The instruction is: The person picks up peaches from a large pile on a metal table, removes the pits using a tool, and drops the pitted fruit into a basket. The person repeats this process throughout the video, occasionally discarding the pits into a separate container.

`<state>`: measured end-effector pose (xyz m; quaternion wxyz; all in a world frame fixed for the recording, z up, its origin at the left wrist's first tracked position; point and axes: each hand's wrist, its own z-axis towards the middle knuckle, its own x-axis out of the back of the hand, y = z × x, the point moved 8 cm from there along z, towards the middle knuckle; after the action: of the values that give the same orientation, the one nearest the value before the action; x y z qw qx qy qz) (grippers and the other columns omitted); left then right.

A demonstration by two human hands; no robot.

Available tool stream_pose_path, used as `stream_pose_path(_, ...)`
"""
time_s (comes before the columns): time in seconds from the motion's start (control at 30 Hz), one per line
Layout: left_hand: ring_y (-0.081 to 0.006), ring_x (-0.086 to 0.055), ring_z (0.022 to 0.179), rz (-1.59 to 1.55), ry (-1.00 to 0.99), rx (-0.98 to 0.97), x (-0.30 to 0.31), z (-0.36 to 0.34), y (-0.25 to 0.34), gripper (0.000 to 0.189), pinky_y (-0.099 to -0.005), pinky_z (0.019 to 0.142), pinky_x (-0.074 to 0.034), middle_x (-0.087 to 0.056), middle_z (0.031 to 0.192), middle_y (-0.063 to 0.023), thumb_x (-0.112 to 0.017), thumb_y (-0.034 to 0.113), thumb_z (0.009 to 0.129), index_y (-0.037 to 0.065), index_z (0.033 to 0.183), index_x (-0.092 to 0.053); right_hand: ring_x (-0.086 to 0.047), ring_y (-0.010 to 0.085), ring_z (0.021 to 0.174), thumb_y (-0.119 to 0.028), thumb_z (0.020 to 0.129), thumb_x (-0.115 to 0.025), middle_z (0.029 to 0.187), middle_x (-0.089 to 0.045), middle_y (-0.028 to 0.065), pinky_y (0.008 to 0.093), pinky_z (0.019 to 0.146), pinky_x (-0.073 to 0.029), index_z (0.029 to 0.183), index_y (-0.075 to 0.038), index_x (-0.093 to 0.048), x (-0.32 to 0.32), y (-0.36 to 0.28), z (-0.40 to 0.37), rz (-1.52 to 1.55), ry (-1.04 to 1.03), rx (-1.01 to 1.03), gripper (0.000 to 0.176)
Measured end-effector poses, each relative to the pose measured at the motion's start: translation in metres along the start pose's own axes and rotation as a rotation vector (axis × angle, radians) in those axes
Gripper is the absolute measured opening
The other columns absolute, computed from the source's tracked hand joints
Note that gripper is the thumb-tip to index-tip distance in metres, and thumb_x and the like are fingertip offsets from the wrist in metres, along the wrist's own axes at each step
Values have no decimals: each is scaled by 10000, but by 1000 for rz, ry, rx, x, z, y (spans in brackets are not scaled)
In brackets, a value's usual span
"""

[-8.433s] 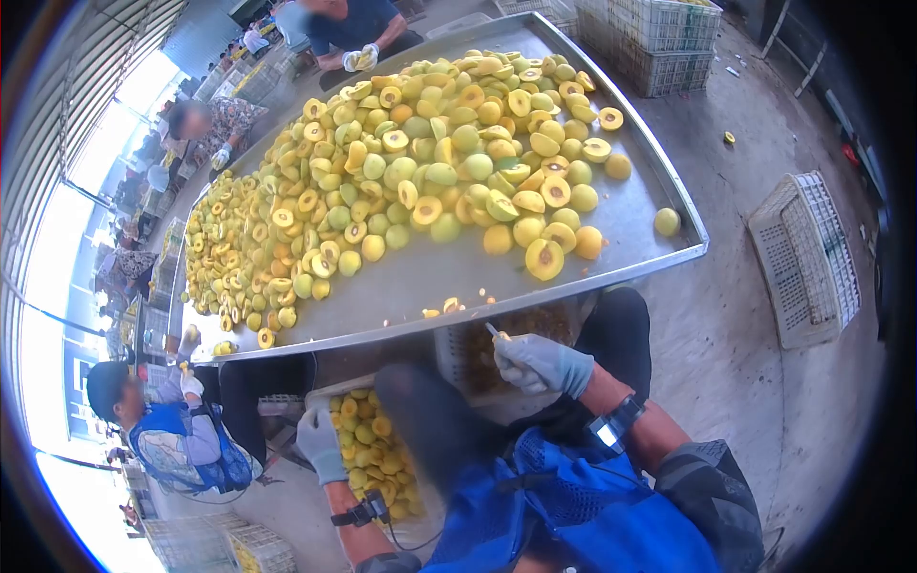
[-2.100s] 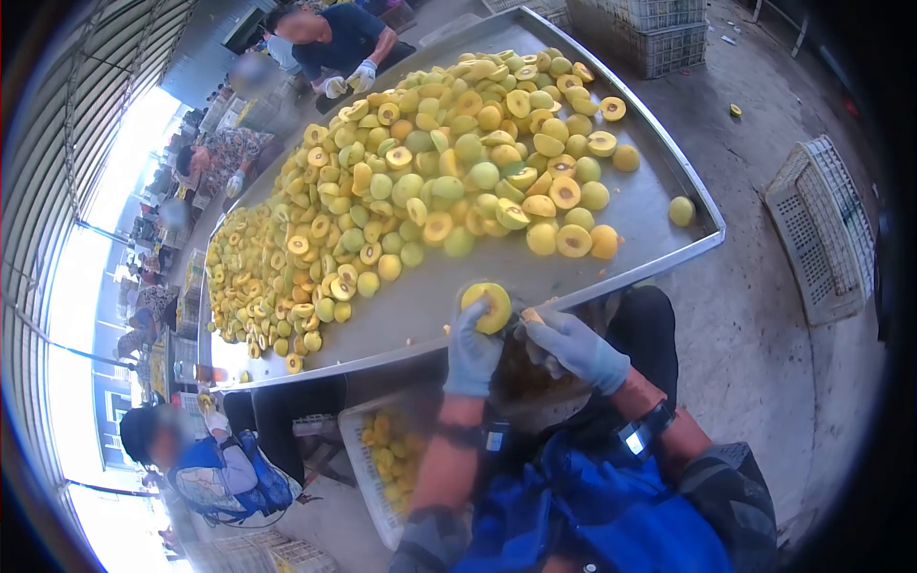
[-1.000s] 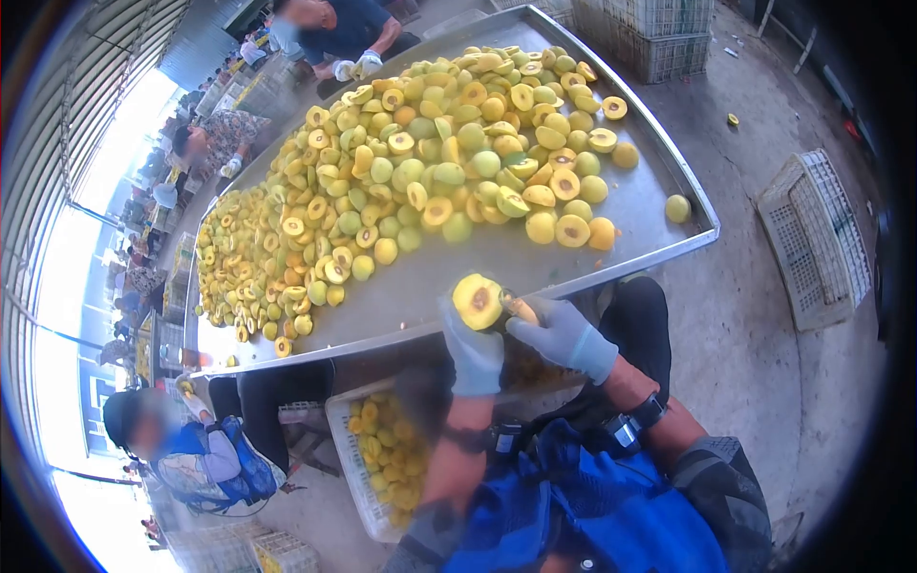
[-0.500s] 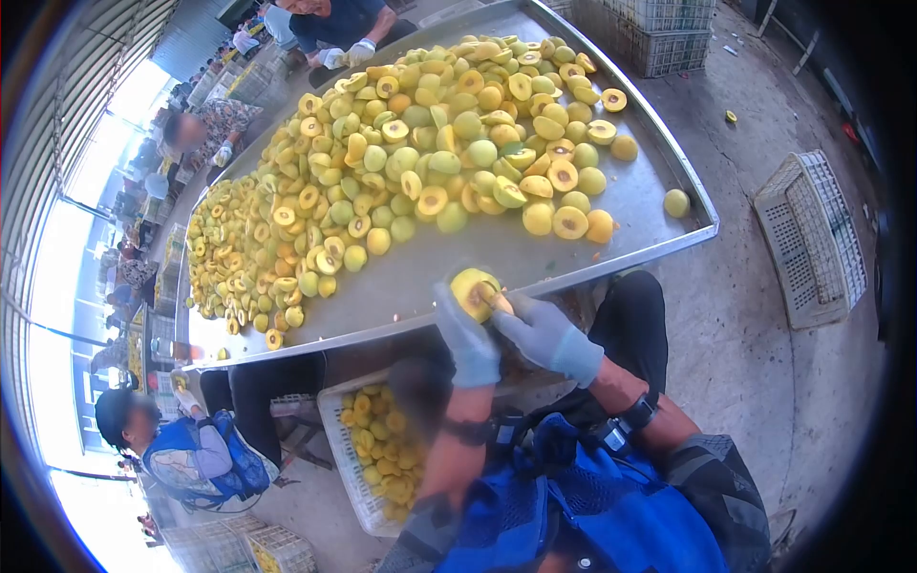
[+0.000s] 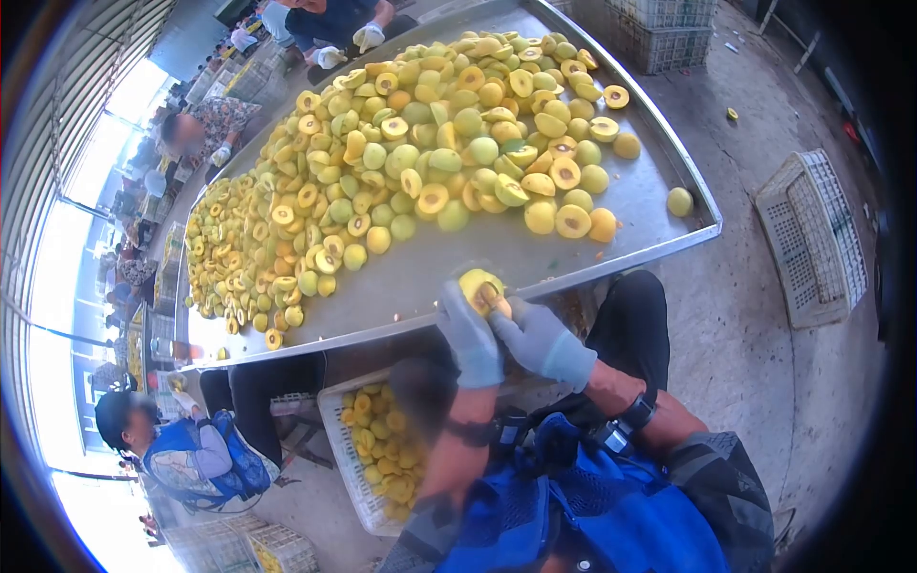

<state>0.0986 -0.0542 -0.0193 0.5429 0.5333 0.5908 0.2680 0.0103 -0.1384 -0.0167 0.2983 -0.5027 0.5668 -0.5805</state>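
Note:
My left hand (image 5: 470, 334), in a pale glove, is closed around a yellow halved fruit (image 5: 475, 285) with its cut face and brown centre showing, just over the near edge of the metal table (image 5: 411, 286). From the right, my right hand (image 5: 549, 344), also gloved, presses its fingertips to the cut face at the pit. Whether those fingers hold the pit or a small tool is too small to tell. Beyond both hands lies a large heap of whole and halved yellow-green fruit (image 5: 420, 153).
Below the table's near edge sits a white crate (image 5: 368, 501) of halved fruit. An upright crate (image 5: 812, 239) stands on the floor at right, with stacked crates (image 5: 659, 38) behind. Co-workers sit at the left and far sides, one in a blue vest (image 5: 239, 463).
My two hands and the fruit have shifted slightly right. The far co-worker's gloved hands have moved a little apart.

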Motion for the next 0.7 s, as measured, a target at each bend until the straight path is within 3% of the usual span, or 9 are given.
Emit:
stream_pose_path(0.13, -236, -663, 910, 44, 39, -65, -8, -8, 15, 416, -355, 821, -574, -659, 1027, -138, -454, 318, 1029, -17, 1190, -640, -698, 347, 945, -277, 1038, -538, 1006, -717, 236, 408, 856, -524, 1179, 32, -639, -4, 2, -1, 60, -34, -17, 354)
stream_pose_path(0.23, -215, -657, 912, 45, 48, -78, -12, -14, 22, 397, -327, 833, -563, -665, 1027, -125, -456, 298, 1023, -15, 1163, -657, -661, 494, 919, -380, 1032, -511, 943, -688, 313, 512, 798, -514, 1057, 30, -656, -2, -4, -2, 114, 22, 60, 436)
stream_pose_path(0.33, -208, -654, 916, 85, 58, -58, -10, -13, 20, 385, -320, 820, -559, -667, 1037, -127, -441, 267, 1022, -24, 1148, -659, -665, 487, 913, -375, 1034, -514, 941, -691, 305, 504, 791, -516, 1050, 24, -663, -4, -1, -3, 9, 19, 38, 427)
stream_pose_path(0.43, -200, -650, 868, 114, 36, -81, -14, -17, 25, 382, -312, 787, -558, -669, 995, -121, -440, 255, 1022, -35, 1130, -665, -689, 269, 907, -247, 1043, -539, 985, -728, 189, 390, 838, -526, 1177, 27, -641, -5, -1, -7, 41, -34, -2, 322)
stream_pose_path(0.53, -189, -640, 804, 118, 43, -120, -14, -16, 29, 390, -303, 748, -554, -669, 936, -111, -445, 259, 1021, -44, 1081, -682, -660, 198, 888, -266, 1061, -522, 943, -716, 129, 355, 821, -522, 1189, 24, -638, -9, 4, -9, 131, -101, 23, 337)
stream_pose_path(0.63, -176, -640, 777, 198, 22, -171, -16, -19, 37, 396, -293, 713, -550, -677, 899, -105, -435, 244, 1022, -49, 1021, -701, -598, 99, 781, -287, 1074, -516, 823, -650, 41, 275, 693, -492, 1144, -1, -650, -17, 3, -13, 401, -184, -18, 324)
stream_pose_path(0.7, -207, -682, 800, 211, -67, -168, -13, -14, 35, 374, -310, 735, -573, -702, 933, -138, -438, 229, 1038, -53, 1044, -683, -604, 100, 830, -330, 1074, -513, 844, -657, 32, 279, 721, -506, 1092, 2, -662, -20, 2, -18, 493, -251, -99, 364)
